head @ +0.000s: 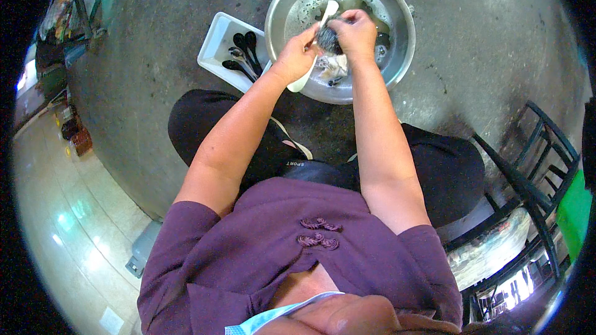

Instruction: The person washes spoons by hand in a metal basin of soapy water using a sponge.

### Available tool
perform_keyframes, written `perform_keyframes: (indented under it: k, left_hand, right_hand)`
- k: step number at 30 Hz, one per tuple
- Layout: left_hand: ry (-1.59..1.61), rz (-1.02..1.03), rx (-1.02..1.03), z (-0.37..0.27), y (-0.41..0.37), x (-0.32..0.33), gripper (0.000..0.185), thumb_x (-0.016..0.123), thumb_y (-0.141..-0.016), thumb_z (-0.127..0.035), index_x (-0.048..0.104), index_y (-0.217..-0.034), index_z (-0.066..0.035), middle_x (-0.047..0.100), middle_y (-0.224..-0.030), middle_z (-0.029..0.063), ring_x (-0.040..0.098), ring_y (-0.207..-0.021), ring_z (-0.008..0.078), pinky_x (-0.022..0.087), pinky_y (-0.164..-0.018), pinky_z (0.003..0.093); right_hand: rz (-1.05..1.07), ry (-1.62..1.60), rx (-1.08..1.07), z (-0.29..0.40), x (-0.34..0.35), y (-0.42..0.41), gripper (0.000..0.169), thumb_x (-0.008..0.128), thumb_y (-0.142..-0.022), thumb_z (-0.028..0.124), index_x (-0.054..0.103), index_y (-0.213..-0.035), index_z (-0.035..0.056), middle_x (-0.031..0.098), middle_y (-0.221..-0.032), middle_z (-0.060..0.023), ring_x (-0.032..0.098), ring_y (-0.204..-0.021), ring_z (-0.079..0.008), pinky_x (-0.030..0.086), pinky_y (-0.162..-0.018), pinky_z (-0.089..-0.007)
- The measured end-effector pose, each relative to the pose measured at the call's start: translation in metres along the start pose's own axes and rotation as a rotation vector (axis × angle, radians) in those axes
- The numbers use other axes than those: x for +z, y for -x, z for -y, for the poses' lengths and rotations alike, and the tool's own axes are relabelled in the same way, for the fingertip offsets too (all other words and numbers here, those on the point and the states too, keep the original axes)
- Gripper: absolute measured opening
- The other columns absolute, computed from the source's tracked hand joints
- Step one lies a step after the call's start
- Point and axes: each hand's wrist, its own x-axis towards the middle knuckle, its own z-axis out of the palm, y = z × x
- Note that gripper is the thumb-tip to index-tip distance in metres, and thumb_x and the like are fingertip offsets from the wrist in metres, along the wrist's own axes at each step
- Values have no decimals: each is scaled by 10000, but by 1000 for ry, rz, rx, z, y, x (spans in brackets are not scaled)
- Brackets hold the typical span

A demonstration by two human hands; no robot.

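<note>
My left hand (pixel 296 56) grips a long white spoon-like utensil (pixel 302 81), which slants across the near left rim of the wide metal basin (pixel 272 23). Pressed against the utensil is a dark grey scouring pad (pixel 329 39), held in my right hand (pixel 359 32). Both hands are over the basin. Foamy, murky water (pixel 302 14) fills its bottom. Nearer to me in the water lies a whitish object (pixel 333 69), too blurred to name. Dark items show partly beside my right hand.
A white rectangular tray (pixel 212 46) touches the basin's left side and holds several spoons (pixel 242 51), mostly black. Grey concrete floor (pixel 153 51) surrounds both. A black metal frame (pixel 526 181) stands at the right by my knee, and a grey container (pixel 146 244) is at the left.
</note>
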Motion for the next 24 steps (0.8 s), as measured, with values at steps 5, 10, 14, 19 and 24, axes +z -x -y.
perform_keyframes:
  k: [5,10,14,19,24]
  left_hand:
    - [20,25,-23,-14,6,13,570,504,-872,106,451,-1416,-55,621,-1132,43,572,-931,131,458,-898,269]
    - [-73,-99,119,-1,-4,-5,537,503,-869,102,469,-1388,-33,597,-1286,147,566,-1153,178,421,-990,281]
    - [-12,48,-42,5,4,8,531,514,-915,66,411,-1429,-18,613,-1194,74,582,-1025,128,453,-941,269]
    - [4,15,-3,5,-5,-1,538,499,-907,88,413,-1427,-21,609,-1175,53,574,-1022,111,462,-920,263]
    - [87,-22,-3,8,-6,-2,548,511,-880,90,450,-1407,-50,643,-1112,81,605,-908,145,480,-868,292]
  right_hand:
    - [-74,-19,43,-10,-7,-13,296,792,-613,187,639,-815,33,662,-734,-110,624,-666,-205,511,-669,-329]
    - [164,-105,117,-10,9,4,283,800,-598,181,641,-786,41,660,-742,-74,619,-679,-181,510,-688,-302]
    - [-110,51,-35,1,-8,-11,269,771,-609,177,631,-791,38,670,-756,-131,645,-685,-232,522,-706,-340]
    - [131,1,37,-12,0,-4,264,782,-623,191,642,-792,43,660,-736,-104,632,-683,-213,518,-698,-322]
    - [32,10,-20,-2,3,1,258,768,-614,168,623,-779,34,656,-717,-139,645,-662,-245,520,-682,-342]
